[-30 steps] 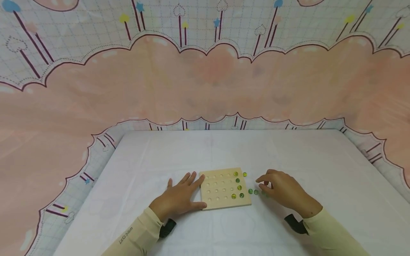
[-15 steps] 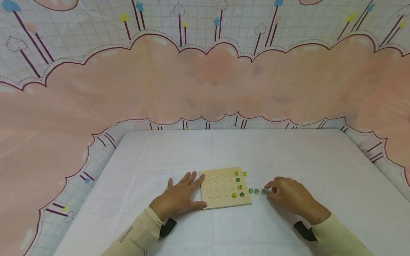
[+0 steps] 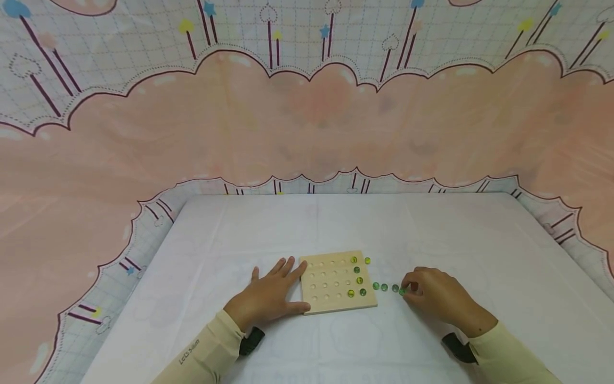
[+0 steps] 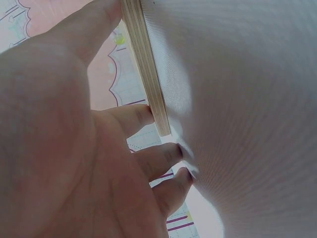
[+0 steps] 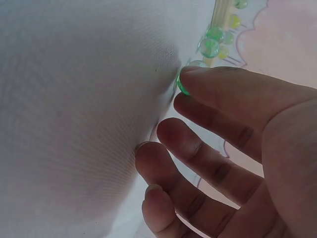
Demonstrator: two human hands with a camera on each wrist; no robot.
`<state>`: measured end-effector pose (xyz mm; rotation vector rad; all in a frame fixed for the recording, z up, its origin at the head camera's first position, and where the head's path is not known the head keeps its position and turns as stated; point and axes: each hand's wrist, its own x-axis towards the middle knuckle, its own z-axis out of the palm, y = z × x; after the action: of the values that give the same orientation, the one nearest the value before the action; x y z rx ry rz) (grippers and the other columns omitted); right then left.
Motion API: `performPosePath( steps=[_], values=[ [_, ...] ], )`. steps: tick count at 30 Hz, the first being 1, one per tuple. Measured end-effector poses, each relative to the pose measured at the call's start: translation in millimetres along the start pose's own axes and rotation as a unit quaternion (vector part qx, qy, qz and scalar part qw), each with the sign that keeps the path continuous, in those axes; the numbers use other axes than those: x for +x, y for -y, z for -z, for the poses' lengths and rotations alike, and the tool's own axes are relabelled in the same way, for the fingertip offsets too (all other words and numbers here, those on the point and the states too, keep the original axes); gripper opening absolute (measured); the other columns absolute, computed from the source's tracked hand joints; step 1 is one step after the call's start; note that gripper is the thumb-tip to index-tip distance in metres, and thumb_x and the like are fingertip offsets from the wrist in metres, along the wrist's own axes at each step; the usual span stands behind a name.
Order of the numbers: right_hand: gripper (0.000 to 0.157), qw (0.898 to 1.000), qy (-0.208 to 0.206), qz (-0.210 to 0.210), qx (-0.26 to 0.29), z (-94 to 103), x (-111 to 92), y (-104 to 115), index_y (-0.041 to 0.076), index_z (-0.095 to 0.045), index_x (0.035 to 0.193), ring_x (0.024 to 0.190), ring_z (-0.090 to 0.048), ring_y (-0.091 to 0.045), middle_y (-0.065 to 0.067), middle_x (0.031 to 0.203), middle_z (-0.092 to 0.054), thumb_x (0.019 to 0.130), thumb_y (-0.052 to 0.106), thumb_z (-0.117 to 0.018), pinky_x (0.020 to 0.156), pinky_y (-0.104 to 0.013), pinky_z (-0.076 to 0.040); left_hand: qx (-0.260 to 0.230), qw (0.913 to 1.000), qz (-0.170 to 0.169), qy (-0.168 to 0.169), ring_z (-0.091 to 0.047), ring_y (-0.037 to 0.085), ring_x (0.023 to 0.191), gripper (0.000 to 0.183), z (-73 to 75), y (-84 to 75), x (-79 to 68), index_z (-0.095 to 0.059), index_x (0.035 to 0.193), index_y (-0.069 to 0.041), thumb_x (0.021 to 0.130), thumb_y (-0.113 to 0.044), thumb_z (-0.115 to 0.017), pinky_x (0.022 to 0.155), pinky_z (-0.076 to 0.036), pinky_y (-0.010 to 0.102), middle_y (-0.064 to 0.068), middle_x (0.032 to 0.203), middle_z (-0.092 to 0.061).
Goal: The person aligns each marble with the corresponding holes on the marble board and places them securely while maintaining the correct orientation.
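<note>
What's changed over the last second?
The right hand moved to its right and toward the person, coming down to the end of the row. Its thumb and index finger now appear to pinch the end green marble. Unchanged: left hand at the left edge of the wooden board, five marbles on it, loose yellow marble beside it.

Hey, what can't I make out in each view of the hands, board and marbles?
Head view: the palm of the right hand, turned away.
Left wrist view: the holed face of the board, seen edge-on.
Right wrist view: part of the green marble, behind the thumb.
</note>
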<state>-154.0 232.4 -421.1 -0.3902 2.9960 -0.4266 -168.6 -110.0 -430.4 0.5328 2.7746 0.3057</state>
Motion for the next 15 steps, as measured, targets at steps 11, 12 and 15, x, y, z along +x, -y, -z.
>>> performPosePath(
  steps=[11,12,15],
  values=[
    [0.010,1.000,-0.004,0.006,0.006,-0.5,0.3,-0.2,0.020,-0.070,0.082,0.066,-0.049,-0.006,0.012,0.073,-0.057,0.074,0.019,-0.075,0.059,-0.025,-0.042,-0.002,1.0000,0.003,-0.001,-0.010,0.023,0.144,0.092,-1.0,0.6,0.5,-0.014,0.147,-0.035,0.073,-0.072,-0.053,0.103,-0.007,0.071,0.000,0.155,-0.013],
    [0.010,1.000,-0.004,0.005,0.005,-0.2,0.2,0.1,0.020,-0.070,0.082,0.066,-0.049,-0.005,0.012,0.073,-0.057,0.074,0.019,-0.075,0.059,-0.025,-0.042,-0.002,1.0000,0.002,-0.002,-0.010,0.023,0.144,0.092,-1.0,0.7,0.6,-0.014,0.147,-0.035,0.073,-0.072,-0.053,0.103,-0.007,0.071,0.001,0.155,-0.013],
    [0.010,1.000,-0.005,0.004,0.004,0.8,0.2,1.3,0.020,-0.071,0.083,0.066,-0.049,-0.006,0.011,0.073,-0.057,0.074,0.018,-0.074,0.059,-0.025,-0.042,-0.001,1.0000,0.000,-0.001,-0.009,0.023,0.144,0.092,-1.0,0.9,1.0,-0.014,0.147,-0.035,0.073,-0.072,-0.053,0.103,-0.007,0.071,0.001,0.155,-0.013]
  ],
)
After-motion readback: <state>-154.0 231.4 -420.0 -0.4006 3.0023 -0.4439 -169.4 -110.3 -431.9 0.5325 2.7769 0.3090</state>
